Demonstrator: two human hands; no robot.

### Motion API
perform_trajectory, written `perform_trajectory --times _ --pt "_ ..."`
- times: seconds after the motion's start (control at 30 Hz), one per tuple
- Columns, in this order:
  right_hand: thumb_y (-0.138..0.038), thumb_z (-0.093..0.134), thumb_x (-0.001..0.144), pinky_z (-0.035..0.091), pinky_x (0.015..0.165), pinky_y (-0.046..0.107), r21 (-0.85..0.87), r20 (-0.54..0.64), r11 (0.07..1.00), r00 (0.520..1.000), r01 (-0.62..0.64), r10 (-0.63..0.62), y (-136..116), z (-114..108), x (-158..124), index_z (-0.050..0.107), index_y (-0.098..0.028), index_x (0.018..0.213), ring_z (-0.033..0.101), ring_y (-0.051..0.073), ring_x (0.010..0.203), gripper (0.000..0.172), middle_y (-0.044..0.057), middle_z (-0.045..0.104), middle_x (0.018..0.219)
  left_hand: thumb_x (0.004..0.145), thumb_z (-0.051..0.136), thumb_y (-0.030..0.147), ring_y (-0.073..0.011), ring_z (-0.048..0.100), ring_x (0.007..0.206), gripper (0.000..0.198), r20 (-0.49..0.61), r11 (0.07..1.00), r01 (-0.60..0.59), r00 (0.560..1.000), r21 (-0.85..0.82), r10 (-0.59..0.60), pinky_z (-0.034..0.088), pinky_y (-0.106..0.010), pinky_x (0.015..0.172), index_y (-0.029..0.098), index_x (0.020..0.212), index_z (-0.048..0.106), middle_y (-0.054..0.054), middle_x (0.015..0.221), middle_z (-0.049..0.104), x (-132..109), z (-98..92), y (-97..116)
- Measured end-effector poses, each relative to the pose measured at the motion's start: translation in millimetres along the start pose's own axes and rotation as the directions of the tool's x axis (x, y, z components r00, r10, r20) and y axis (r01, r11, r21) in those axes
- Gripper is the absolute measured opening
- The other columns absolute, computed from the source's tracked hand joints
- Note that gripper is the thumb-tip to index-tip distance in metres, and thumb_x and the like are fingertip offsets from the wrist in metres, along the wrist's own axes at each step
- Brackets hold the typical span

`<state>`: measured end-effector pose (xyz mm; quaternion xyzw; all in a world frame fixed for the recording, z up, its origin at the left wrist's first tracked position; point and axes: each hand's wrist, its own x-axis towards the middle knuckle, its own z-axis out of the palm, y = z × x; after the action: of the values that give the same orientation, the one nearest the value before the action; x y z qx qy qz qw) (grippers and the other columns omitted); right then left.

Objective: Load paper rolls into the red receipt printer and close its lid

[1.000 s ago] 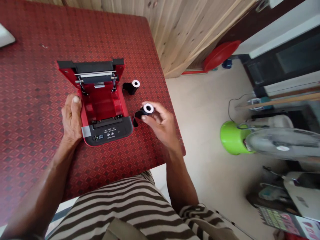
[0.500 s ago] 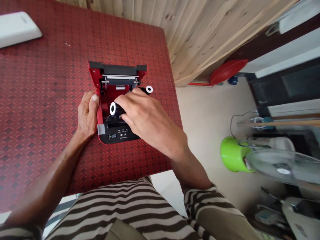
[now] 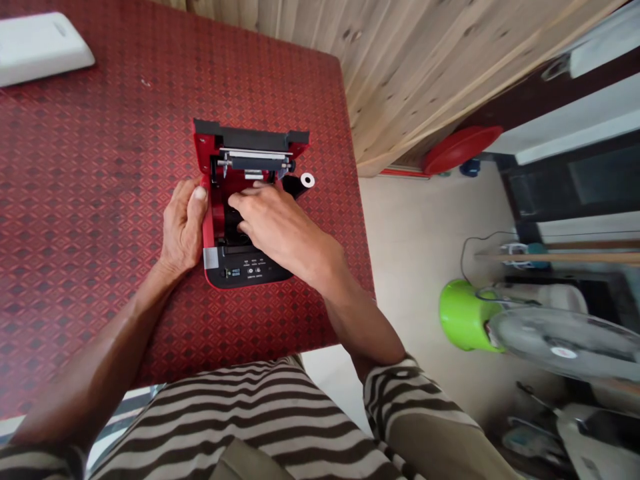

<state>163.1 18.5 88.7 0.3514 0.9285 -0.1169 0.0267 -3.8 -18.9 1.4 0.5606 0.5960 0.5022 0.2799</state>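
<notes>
A small red printer [image 3: 245, 270] with a black front panel sits on the red patterned table [image 3: 100, 167], its lid [image 3: 250, 140] swung open toward the back. My left hand [image 3: 183, 227] grips the printer's left side, thumb on its edge. My right hand [image 3: 280, 227] reaches into the open bay, fingers curled over a black roll [image 3: 231, 227] that lies mostly hidden inside. A second black roll with a white core [image 3: 304, 181] lies on the table just right of the lid.
A white flat object [image 3: 43, 48] lies at the table's far left. The table's right edge runs close to the printer, with a wooden wall [image 3: 400, 60] behind. On the floor to the right stand a green-based fan [image 3: 463, 317] and a red disc [image 3: 460, 147].
My right hand carried the black roll from beside the printer into the open bay and pressed it down there. My left hand stayed on the printer's side.
</notes>
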Motion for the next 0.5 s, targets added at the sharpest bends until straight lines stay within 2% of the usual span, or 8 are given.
perform_trajectory --times 0.1,0.23,0.33,0.4,0.5 --pt "-0.010 0.040 0.105 0.049 0.103 0.037 0.091 -0.040 0.994 0.998 0.061 -0.057 0.0 -11.2 -13.4 0.066 -0.013 0.121 0.067 0.021 0.109 0.030 0.010 0.073 0.117 0.095 0.033 0.075 -0.0204 0.048 0.077 0.059 0.003 1.000 -0.001 1.000 0.030 0.001 0.042 -0.042 0.078 0.022 0.074 0.048 -0.003 0.075 0.049 0.7 -0.2 2.1" --pt "-0.023 0.049 0.106 0.049 0.105 0.038 0.277 -0.064 0.939 0.979 0.205 -0.194 -0.3 -24.1 -38.3 0.071 -0.015 0.108 0.068 0.020 0.105 0.024 0.008 0.075 0.111 0.094 0.031 0.077 -0.0204 0.046 0.078 0.060 -0.004 0.999 -0.008 1.000 0.035 0.008 0.040 -0.041 0.079 0.022 0.077 0.050 -0.003 0.077 0.051 1.3 0.4 4.2" --pt "-0.021 0.053 0.104 0.052 0.099 0.038 0.289 -0.136 0.934 0.974 0.211 -0.178 0.5 -22.0 -53.1 0.073 -0.015 0.099 0.067 0.021 0.100 0.021 0.008 0.075 0.105 0.093 0.032 0.078 -0.0201 0.045 0.077 0.061 -0.006 0.999 -0.004 1.000 0.032 0.004 0.039 -0.041 0.078 0.022 0.075 0.048 -0.003 0.075 0.050 1.7 0.9 5.3" --pt "-0.012 0.053 0.102 0.053 0.097 0.035 0.279 -0.201 0.936 0.966 0.214 -0.161 1.1 -16.4 -60.1 0.073 -0.014 0.099 0.066 0.019 0.098 0.020 0.008 0.075 0.104 0.091 0.033 0.080 -0.0201 0.043 0.076 0.062 -0.007 1.000 0.005 1.000 0.020 -0.005 0.038 -0.041 0.079 0.022 0.072 0.046 -0.002 0.073 0.047 2.2 0.9 5.9" --pt "-0.008 0.054 0.100 0.054 0.095 0.033 0.264 -0.331 0.939 0.935 0.219 -0.125 0.1 -5.6 -68.1 0.074 -0.013 0.102 0.063 0.018 0.097 0.020 0.008 0.074 0.104 0.086 0.038 0.085 -0.0196 0.042 0.076 0.065 -0.008 0.999 0.038 0.999 -0.019 -0.038 0.038 -0.040 0.080 0.022 0.071 0.048 -0.002 0.072 0.045 2.3 0.1 6.6"
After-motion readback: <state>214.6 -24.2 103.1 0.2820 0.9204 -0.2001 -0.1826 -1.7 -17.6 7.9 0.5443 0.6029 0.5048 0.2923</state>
